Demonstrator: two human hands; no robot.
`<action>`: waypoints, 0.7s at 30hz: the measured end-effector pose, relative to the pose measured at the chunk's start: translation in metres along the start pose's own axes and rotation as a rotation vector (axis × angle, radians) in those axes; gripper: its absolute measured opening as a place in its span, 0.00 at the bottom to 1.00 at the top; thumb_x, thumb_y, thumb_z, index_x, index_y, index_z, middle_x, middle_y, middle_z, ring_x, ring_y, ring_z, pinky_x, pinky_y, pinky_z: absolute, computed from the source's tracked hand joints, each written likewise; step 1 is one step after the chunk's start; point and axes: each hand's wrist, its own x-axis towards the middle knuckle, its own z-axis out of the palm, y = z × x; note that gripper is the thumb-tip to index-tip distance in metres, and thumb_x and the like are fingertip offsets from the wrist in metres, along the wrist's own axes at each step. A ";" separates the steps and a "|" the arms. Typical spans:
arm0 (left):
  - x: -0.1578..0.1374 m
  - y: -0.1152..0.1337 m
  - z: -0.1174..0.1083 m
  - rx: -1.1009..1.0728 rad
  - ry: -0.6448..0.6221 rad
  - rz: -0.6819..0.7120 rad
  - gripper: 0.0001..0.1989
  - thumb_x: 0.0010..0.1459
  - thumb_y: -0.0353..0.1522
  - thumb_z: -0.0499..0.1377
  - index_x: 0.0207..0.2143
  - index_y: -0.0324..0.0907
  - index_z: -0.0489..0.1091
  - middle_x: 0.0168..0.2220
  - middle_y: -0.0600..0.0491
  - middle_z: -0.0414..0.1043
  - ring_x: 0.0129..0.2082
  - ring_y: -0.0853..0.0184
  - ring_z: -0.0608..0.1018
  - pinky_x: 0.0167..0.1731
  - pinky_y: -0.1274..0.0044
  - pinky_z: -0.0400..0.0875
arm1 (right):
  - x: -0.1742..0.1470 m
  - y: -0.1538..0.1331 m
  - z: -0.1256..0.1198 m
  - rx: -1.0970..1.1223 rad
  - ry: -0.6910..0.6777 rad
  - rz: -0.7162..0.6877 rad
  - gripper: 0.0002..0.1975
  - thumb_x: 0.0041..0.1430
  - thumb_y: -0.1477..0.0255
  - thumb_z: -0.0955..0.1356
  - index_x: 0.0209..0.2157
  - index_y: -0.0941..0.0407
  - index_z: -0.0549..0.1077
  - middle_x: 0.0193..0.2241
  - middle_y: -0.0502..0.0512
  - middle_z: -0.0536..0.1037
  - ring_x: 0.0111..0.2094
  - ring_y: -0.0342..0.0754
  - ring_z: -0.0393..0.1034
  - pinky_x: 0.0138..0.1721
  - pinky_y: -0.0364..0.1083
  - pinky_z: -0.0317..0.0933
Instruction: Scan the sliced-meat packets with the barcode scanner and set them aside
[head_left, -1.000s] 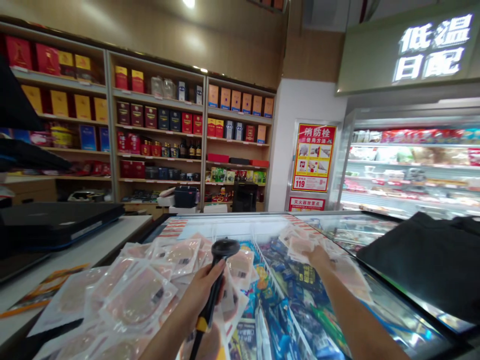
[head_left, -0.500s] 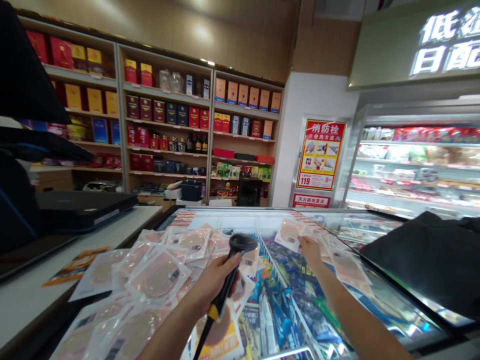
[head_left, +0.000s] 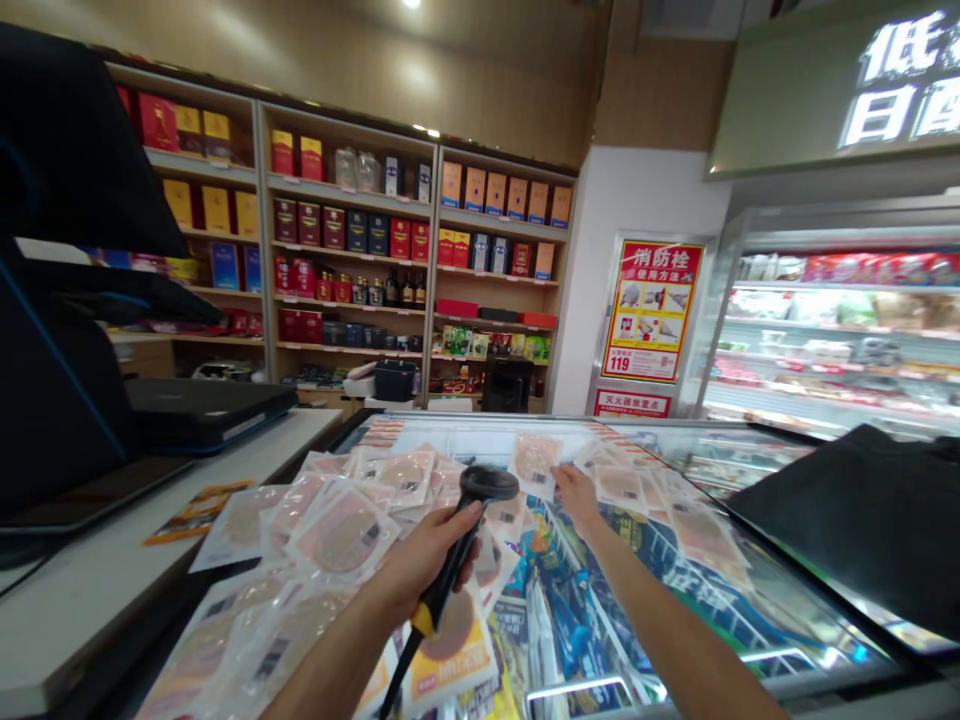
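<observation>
My left hand point(head_left: 431, 555) is wrapped round the handle of a black and yellow barcode scanner point(head_left: 487, 485), its head up and its cable hanging down. Between the fingers of my right hand point(head_left: 576, 497) is the edge of a flat clear packet point(head_left: 535, 462) with a round, pale disc inside and a barcode on it. Left of the scanner, many similar packets point(head_left: 345, 535) lie overlapping in a heap on the freezer's glass top. A smaller spread of such packets point(head_left: 630, 485) lies to the right of my right hand.
Beneath the glass of the chest freezer point(head_left: 480, 425) are blue packages point(head_left: 570, 630). A counter point(head_left: 75, 620) with a black checkout machine point(head_left: 67, 330) stands at left. A black cloth-like cover point(head_left: 862, 520) lies at right. Shelves of boxes point(head_left: 345, 240) line the back wall.
My right hand has moved left with its packet, closer to the scanner. The scanner stays in my left hand at about the same place. The view has turned slightly left.
</observation>
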 end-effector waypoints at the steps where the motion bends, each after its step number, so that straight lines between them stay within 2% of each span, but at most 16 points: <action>1: 0.000 0.000 -0.001 -0.005 0.009 -0.002 0.17 0.45 0.45 0.54 0.27 0.39 0.62 0.16 0.59 0.63 0.11 0.77 0.64 0.11 0.84 0.54 | -0.001 -0.002 0.002 0.022 -0.006 -0.012 0.19 0.47 0.61 0.55 0.20 0.57 0.69 0.16 0.51 0.70 0.21 0.44 0.65 0.24 0.41 0.56; 8: -0.002 0.001 -0.003 -0.011 -0.004 -0.011 0.17 0.44 0.45 0.54 0.26 0.39 0.62 0.16 0.59 0.63 0.11 0.77 0.63 0.11 0.84 0.54 | -0.005 -0.007 0.007 0.141 -0.025 -0.025 0.17 0.47 0.61 0.56 0.20 0.57 0.68 0.15 0.50 0.69 0.20 0.44 0.64 0.22 0.41 0.56; 13: -0.002 0.002 -0.002 -0.028 -0.041 0.001 0.17 0.43 0.45 0.55 0.25 0.39 0.62 0.15 0.59 0.63 0.12 0.77 0.64 0.12 0.84 0.55 | -0.005 -0.008 0.007 0.122 -0.013 -0.029 0.17 0.47 0.61 0.56 0.19 0.57 0.67 0.14 0.49 0.68 0.19 0.43 0.63 0.22 0.40 0.55; 21: 0.004 0.000 -0.008 0.056 0.082 0.032 0.17 0.43 0.45 0.55 0.25 0.39 0.61 0.15 0.60 0.63 0.11 0.77 0.64 0.11 0.84 0.55 | -0.003 -0.001 0.015 0.184 -0.022 0.003 0.17 0.47 0.60 0.57 0.20 0.58 0.67 0.13 0.49 0.67 0.19 0.43 0.62 0.20 0.40 0.55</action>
